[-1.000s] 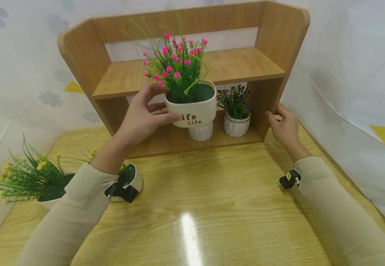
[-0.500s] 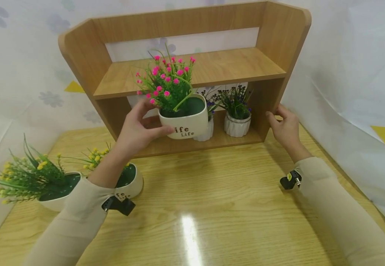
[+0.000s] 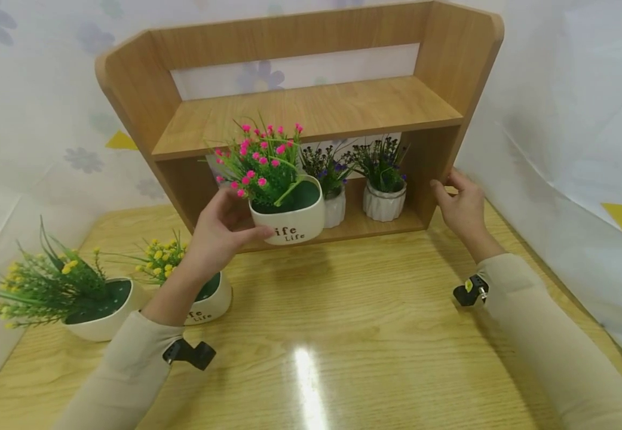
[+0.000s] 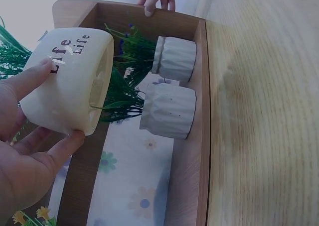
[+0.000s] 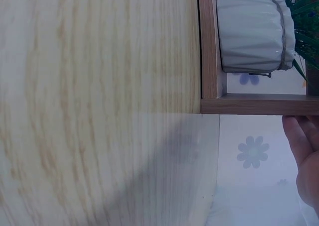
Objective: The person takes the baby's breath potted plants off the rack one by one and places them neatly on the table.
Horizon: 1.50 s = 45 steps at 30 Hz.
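Note:
My left hand (image 3: 216,233) holds a cream oval flowerpot (image 3: 289,221) by its left end, thumb on the front by the printed "Life" lettering. Pink artificial flowers (image 3: 257,158) and green grass rise from it. In the head view the pot overlaps the front of the shelf's lower level. The left wrist view shows the thumb (image 4: 32,76) along the pot's lettered side and fingertips at its rim. At the wooden shelf's right side panel (image 3: 450,155), my right hand (image 3: 462,203) rests its fingers against the outer face, holding nothing loose.
On the lower level stand two white ribbed pots, one right (image 3: 385,203) and one nearer the middle (image 3: 334,209), with dark purple flowers. Two cream pots with yellow flowers, one far left (image 3: 109,325) and one nearer (image 3: 214,304), stand on the wooden table (image 3: 375,334).
My left hand has lowered the pink-flowered pot and shifted it left, from in front of the upper board to the lower level, uncovering the middle white pot. My right hand stays put.

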### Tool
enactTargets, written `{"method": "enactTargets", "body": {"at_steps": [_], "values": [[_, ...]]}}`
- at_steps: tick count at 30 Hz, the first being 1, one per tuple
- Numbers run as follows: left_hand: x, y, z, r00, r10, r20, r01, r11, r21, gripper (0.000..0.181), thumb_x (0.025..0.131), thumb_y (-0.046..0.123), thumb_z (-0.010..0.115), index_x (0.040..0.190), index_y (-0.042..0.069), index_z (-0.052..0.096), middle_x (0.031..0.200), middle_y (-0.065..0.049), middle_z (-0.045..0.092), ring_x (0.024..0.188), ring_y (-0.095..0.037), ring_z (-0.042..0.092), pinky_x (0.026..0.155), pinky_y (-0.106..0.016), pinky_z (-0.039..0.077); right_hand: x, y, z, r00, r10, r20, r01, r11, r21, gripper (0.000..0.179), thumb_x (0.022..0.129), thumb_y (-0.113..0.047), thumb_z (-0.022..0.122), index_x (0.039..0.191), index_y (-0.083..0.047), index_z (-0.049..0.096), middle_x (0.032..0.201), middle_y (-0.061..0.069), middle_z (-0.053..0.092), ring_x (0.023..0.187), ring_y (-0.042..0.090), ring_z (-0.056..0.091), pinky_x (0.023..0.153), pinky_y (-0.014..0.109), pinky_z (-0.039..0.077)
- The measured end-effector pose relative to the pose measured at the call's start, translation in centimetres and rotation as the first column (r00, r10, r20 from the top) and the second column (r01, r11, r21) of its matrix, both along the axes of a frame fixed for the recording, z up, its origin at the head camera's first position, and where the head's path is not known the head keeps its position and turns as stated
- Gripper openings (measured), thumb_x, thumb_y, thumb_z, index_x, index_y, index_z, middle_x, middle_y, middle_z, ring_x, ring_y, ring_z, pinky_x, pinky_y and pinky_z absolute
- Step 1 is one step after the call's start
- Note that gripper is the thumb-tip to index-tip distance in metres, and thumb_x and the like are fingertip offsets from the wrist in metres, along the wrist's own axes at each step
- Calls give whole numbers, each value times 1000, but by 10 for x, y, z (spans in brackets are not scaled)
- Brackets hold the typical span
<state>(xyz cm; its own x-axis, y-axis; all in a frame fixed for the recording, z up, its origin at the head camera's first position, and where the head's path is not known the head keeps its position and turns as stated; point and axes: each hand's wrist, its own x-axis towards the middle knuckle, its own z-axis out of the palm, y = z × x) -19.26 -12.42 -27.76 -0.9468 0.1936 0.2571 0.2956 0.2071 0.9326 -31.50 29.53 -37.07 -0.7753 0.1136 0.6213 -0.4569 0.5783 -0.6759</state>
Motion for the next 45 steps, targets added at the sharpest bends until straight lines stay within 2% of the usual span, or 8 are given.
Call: {"method": "enactTargets", "body": {"at_steps": [8, 11, 18, 23, 29, 33, 40, 45], "values": [[-9, -5, -13, 1000, -14, -18, 15, 1000, 17, 64, 70, 13, 82, 124, 15, 47, 124, -3, 54, 112, -20, 55, 88, -34, 48, 1, 1, -1, 1000, -1, 12, 1, 1000, -5, 26, 92, -17, 59, 115, -11, 65, 96, 8, 64, 91, 5, 57, 62, 8, 47], [-8, -5, -14, 999, -29, -24, 29, 999, 21, 64, 71, 12, 82, 124, 16, 47, 124, -3, 54, 111, -20, 55, 87, -35, 49, 2, 1, -2, 1000, 1, 18, -1, 1000, -7, 26, 92, -17, 58, 116, -12, 65, 96, 8, 63, 92, 6, 57, 62, 8, 47], [9, 3, -1, 998, -66, -17, 67, 997, 43, 66, 74, 2, 77, 131, 11, 43, 126, -11, 52, 112, -27, 55, 84, -36, 50, 2, 2, -3, 1000, -6, 20, 6, 1000, -1, 25, 92, -17, 58, 115, -11, 65, 95, 8, 63, 92, 5, 57, 61, 8, 47], [18, 4, 0, 997, -74, -27, 75, 996, 53, 68, 75, -1, 76, 132, 10, 42, 127, -12, 52, 112, -28, 55, 84, -36, 50, 2, 1, -2, 1000, -10, 12, 10, 1000, 13, 26, 92, -18, 58, 116, -11, 66, 94, 9, 64, 92, 6, 58, 62, 8, 47], [20, -1, -12, 997, -82, 5, 81, 994, 73, 66, 74, 5, 78, 130, 14, 43, 126, -9, 52, 112, -26, 56, 82, -37, 51, 2, 1, -1, 1000, -21, 17, 21, 1000, 21, 25, 92, -19, 58, 113, -10, 66, 93, 7, 64, 92, 8, 58, 63, 7, 47], [21, -6, -21, 996, -92, 2, 91, 993, 73, 69, 74, 7, 79, 132, 16, 42, 128, -7, 50, 113, -25, 55, 81, -37, 51, 2, 1, -1, 1000, -20, 17, 20, 1000, 23, 24, 92, -19, 58, 113, -10, 66, 93, 8, 64, 92, 8, 58, 63, 7, 47], [30, -10, -28, 994, -111, 18, 110, 991, 75, 68, 74, 5, 78, 131, 15, 42, 127, -8, 52, 112, -25, 56, 81, -38, 51, 2, 1, 0, 1000, -21, 13, 20, 999, 26, 25, 92, -19, 58, 114, -10, 66, 93, 8, 64, 92, 8, 58, 63, 7, 47], [37, -11, -32, 996, -92, 17, 91, 994, 58, 67, 73, 5, 79, 129, 13, 43, 127, -7, 49, 115, -24, 53, 85, -35, 49, 1, 1, 0, 1000, -22, 22, 22, 999, 25, 26, 92, -20, 57, 116, -12, 65, 93, 7, 64, 93, 8, 58, 63, 7, 46]]}}
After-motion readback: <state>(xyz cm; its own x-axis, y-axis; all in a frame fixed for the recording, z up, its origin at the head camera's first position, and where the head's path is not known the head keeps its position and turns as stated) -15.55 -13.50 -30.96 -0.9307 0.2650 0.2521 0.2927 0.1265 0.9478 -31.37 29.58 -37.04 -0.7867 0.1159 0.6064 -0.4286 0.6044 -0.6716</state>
